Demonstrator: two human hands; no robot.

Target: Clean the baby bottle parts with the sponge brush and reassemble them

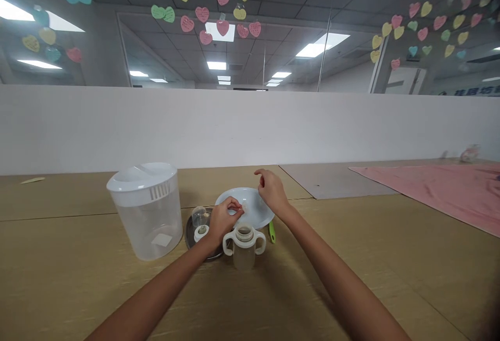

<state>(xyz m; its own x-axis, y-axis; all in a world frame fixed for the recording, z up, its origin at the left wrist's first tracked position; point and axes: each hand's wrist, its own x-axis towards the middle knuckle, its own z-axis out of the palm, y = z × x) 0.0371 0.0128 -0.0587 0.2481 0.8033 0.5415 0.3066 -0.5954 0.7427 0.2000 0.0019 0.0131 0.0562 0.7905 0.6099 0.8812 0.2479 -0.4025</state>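
Note:
My left hand [225, 220] is over the near left rim of a white bowl [262, 216], its thumb and fingers pinched together. A small translucent piece [245, 206] shows at its fingertips; its kind is unclear. My right hand [272, 191] is raised over the bowl's right side, fingers bent and index reaching left, with nothing visible in it. In front of the bowl stands an uncapped baby bottle [244, 257] with two white handles. Beside it, partly behind my left wrist, a round metal tray [189, 237] carries a white bottle collar [201, 232] and a clear dome cap [199, 216].
A tall clear plastic bucket with a white lid [145, 216] stands on the left. A green-handled tool [272, 232] sticks out by the bowl's right edge. Pink cloth [441, 190] and a grey mat [332, 180] cover the right back. A white wall [234, 127] bounds the table.

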